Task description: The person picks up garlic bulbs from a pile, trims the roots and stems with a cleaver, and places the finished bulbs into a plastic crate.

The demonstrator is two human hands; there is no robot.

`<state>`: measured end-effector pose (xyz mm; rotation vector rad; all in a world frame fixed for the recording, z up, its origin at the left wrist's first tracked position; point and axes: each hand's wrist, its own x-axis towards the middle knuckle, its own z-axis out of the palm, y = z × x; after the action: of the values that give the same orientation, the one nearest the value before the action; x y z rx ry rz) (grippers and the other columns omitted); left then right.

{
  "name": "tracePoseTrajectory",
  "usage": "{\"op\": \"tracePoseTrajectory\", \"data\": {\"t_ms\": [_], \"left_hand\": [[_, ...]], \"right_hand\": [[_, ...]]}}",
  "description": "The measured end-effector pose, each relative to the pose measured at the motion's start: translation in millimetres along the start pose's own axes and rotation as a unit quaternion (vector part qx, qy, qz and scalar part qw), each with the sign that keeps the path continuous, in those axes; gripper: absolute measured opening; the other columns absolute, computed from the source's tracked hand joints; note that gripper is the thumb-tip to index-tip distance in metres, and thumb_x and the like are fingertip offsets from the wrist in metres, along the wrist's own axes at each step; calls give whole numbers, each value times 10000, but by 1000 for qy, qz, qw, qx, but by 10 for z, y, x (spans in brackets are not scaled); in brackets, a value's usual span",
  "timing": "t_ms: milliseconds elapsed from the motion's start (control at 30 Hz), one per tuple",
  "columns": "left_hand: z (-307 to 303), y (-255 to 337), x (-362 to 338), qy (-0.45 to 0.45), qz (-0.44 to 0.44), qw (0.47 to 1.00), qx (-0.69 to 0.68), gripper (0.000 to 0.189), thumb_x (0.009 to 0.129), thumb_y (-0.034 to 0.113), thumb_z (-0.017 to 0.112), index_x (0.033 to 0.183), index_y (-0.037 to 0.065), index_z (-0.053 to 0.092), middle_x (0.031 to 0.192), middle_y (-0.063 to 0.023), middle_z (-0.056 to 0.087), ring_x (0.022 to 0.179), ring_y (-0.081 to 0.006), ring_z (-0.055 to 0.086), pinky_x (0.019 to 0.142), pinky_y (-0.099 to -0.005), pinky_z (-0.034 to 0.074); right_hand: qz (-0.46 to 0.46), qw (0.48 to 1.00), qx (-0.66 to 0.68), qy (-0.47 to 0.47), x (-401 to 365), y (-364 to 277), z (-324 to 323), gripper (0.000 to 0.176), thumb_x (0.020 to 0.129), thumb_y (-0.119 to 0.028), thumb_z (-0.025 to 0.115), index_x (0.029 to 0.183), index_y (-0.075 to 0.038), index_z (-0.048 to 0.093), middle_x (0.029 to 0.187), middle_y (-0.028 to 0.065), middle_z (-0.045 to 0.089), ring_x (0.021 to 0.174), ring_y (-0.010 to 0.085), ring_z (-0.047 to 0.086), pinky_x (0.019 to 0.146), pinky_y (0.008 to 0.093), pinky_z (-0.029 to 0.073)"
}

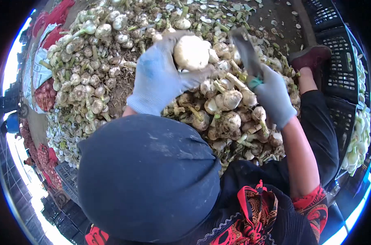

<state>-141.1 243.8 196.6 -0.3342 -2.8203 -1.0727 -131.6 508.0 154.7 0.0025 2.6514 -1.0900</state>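
Note:
In the head view my left hand point(154, 75), in a pale grey-blue glove, holds a large white garlic bulb point(192, 52) between thumb and fingers above the heap. To its right, my gloved right hand point(272, 94) is wrapped round the green handle of a knife point(246, 51). The blade points up and to the left, apart from the bulb, and is somewhat blurred. Below both hands lie many untrimmed garlic bulbs point(228, 100) with stalks and roots.
Smaller garlic bulbs point(85, 79) are heaped at the left. Black crates point(340, 61) stand at the right, some holding pale garlic point(359, 143). A dark red shoe point(312, 56) rests near the crates. Red net sacks point(46, 163) lie at the far left.

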Motion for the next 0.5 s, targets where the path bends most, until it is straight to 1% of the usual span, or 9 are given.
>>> {"op": "tracePoseTrajectory", "data": {"t_ms": [33, 67, 133, 167, 233, 267, 333, 433, 500], "left_hand": [[15, 33, -15, 6, -37, 994, -100, 767, 670, 401, 910, 1236, 15, 566, 1064, -115, 693, 967, -202, 699, 867, -313, 601], [50, 70, 16, 12, -66, 978, -200, 708, 694, 382, 903, 1194, 11, 567, 1051, -98, 687, 937, -173, 697, 868, -296, 594], [86, 20, 5, -9, -79, 962, -262, 637, 763, 255, 865, 1238, 9, 520, 1125, -119, 662, 980, -188, 687, 854, -295, 598], [104, -5, -8, -13, -108, 930, -350, 613, 782, 229, 845, 1247, 9, 511, 1144, -127, 655, 988, -196, 684, 861, -308, 597], [154, -37, -42, -22, -168, 838, -518, 567, 821, 179, 804, 1264, 9, 493, 1182, -145, 642, 1005, -214, 680, 876, -332, 594], [161, -36, -54, -25, -171, 821, -544, 559, 825, 164, 794, 1268, 9, 490, 1184, -147, 639, 1012, -220, 678, 890, -344, 587], [164, -13, -87, -31, -178, 783, -595, 544, 833, 134, 774, 1276, 10, 484, 1188, -150, 635, 1026, -233, 674, 920, -370, 575], [163, 35, -97, -31, -185, 758, -625, 565, 822, 147, 781, 1280, 15, 479, 1192, -153, 632, 1057, -247, 666, 955, -396, 557], [231, 67, -91, -16, -150, 739, -657, 548, 844, 178, 757, 1291, 17, 482, 1189, -154, 634, 1065, -249, 665, 962, -395, 554]], "right_hand": [[19, 1000, 23, -1, -82, -91, -56, 313, 895, -141, 613, 1145, 46, 629, 888, 119, 695, 834, 129, 612, 793, 318, 496], [24, 999, 19, 8, -143, -145, -96, 311, 898, -135, 612, 1150, 45, 629, 898, 113, 698, 839, 126, 614, 797, 313, 497], [20, 999, 19, 25, -178, -285, -116, 306, 903, -122, 609, 1160, 43, 629, 919, 102, 702, 851, 118, 617, 806, 301, 498], [14, 999, 45, 27, -195, -346, -131, 314, 908, -126, 626, 1173, 44, 621, 944, 103, 711, 869, 115, 624, 819, 299, 500], [-58, 994, 33, 88, -212, -400, -90, 274, 908, -168, 626, 1111, 15, 619, 866, 183, 687, 804, 294, 665, 721, 392, 516], [-94, 988, 26, 120, -217, -432, -71, 257, 908, -190, 625, 1080, 1, 618, 827, 223, 675, 771, 383, 685, 672, 438, 524], [-113, 983, 1, 142, -260, -561, -81, 202, 905, -175, 626, 1036, -21, 618, 793, 202, 659, 757, 376, 676, 662, 439, 516], [-170, 968, -19, 184, -259, -707, -77, 128, 892, -146, 629, 970, -47, 606, 757, 180, 634, 739, 372, 658, 651, 444, 506], [-197, 960, -49, 191, -242, -736, -49, 114, 865, -116, 633, 946, -55, 581, 758, 173, 626, 732, 385, 641, 647, 461, 502]]}}
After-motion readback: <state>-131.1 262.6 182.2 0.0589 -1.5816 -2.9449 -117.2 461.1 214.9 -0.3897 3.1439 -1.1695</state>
